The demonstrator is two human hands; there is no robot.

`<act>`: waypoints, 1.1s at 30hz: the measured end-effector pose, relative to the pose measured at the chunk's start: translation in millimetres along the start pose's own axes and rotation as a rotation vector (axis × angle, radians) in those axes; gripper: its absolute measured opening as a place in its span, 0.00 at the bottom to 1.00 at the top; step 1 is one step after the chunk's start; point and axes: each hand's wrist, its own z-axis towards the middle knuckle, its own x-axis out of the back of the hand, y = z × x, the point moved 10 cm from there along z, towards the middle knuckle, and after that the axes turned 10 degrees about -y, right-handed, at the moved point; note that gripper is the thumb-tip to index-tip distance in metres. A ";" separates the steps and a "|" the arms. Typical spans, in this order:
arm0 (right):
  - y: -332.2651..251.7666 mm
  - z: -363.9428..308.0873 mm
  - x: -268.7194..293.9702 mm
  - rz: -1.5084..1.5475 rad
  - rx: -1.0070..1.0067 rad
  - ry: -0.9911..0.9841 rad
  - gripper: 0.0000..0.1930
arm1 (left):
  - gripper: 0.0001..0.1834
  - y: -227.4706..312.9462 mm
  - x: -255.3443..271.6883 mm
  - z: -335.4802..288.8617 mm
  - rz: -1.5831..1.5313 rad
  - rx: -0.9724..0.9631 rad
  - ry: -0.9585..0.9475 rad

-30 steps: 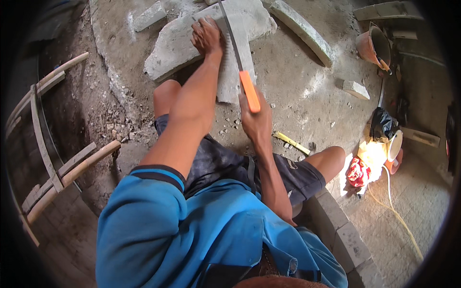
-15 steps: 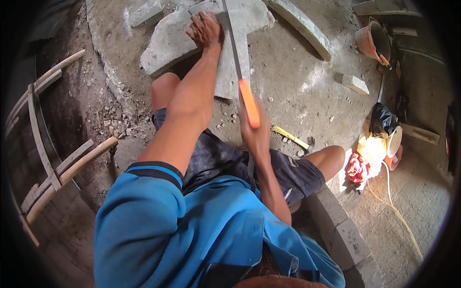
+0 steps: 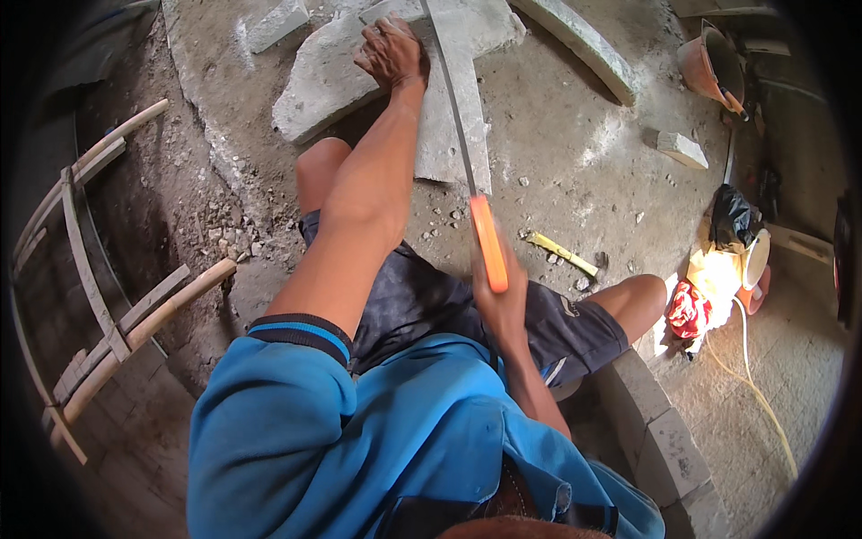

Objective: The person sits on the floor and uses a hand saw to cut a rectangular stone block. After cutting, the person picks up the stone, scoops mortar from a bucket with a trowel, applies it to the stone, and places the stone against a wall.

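Note:
A handsaw (image 3: 488, 244) with an orange handle is in my right hand (image 3: 505, 310), low and close to my body. Its long thin blade, seen nearly edge-on, runs up and away over a pale grey block (image 3: 437, 148). My left hand (image 3: 393, 54) presses on the block left of the blade, its fingers bent and closed against the surface. Beneath and to the left lies a rough pale slab (image 3: 319, 81). The blade's far end passes out at the top edge, and the blade hides how deep any cut is.
A yellow-handled hammer (image 3: 564, 253) lies right of my right hand. Beyond it are a block offcut (image 3: 682, 149), a long curved slab (image 3: 584, 45) and a bucket (image 3: 709, 67). Grey blocks (image 3: 669, 449) line the lower right. A wooden ladder-like frame (image 3: 94, 260) stands left.
My right hand has drawn the saw back toward my body, so the handle sits lower. My left hand keeps its place on the block. The whole view has shifted slightly.

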 end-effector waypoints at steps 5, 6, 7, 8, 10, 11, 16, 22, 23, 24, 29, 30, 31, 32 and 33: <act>9.4 75.8 -15.1 0.069 0.061 0.061 0.23 | 0.22 -9.3 -5.5 8.2 -0.043 0.066 -0.082; 15.5 72.3 -15.3 0.099 0.064 0.040 0.24 | 0.26 -15.2 -3.6 7.7 -0.150 0.099 -0.094; 21.2 71.6 -13.6 0.131 0.072 0.030 0.24 | 0.28 -18.8 -0.3 10.4 -0.250 0.175 -0.109; 27.9 68.6 -12.1 0.168 0.073 0.022 0.25 | 0.31 -22.8 0.0 9.3 -0.344 0.245 -0.132; 35.1 68.0 -10.6 0.185 0.091 0.009 0.26 | 0.44 -47.6 -20.6 14.0 -0.578 0.475 -0.185; 36.4 70.9 -10.4 0.198 0.098 0.009 0.26 | 0.55 -54.5 -36.7 27.3 -0.607 0.550 -0.302; 41.0 72.4 -18.5 0.168 0.156 -0.007 0.29 | 0.59 -65.5 -59.0 39.1 -0.391 0.595 -0.534; 53.8 48.1 -17.8 0.232 0.124 0.052 0.29 | 0.48 -59.6 -60.6 5.7 -0.901 0.608 -0.628; 50.0 43.1 -20.5 0.279 0.159 0.060 0.28 | 0.47 -62.7 -51.3 8.8 -0.910 0.559 -0.637; 49.3 38.1 -16.5 0.213 0.174 0.047 0.27 | 0.46 -63.4 -42.8 12.2 -0.918 0.509 -0.649; 37.6 7.8 -11.2 0.268 0.176 0.031 0.24 | 0.31 -35.9 24.5 23.6 -1.116 0.099 -0.296; 31.8 6.2 -1.8 0.288 0.145 0.030 0.24 | 0.30 -18.9 43.6 33.4 -1.053 0.028 -0.244; 24.1 8.2 6.7 0.313 0.126 0.029 0.23 | 0.30 -0.4 69.7 42.6 -0.986 -0.051 -0.183; 8.3 8.7 21.3 0.269 0.219 0.105 0.23 | 0.30 17.0 90.1 43.8 -0.972 -0.120 -0.154; -2.2 7.5 29.7 0.259 0.221 0.100 0.23 | 0.30 33.0 107.5 40.1 -0.957 -0.185 -0.129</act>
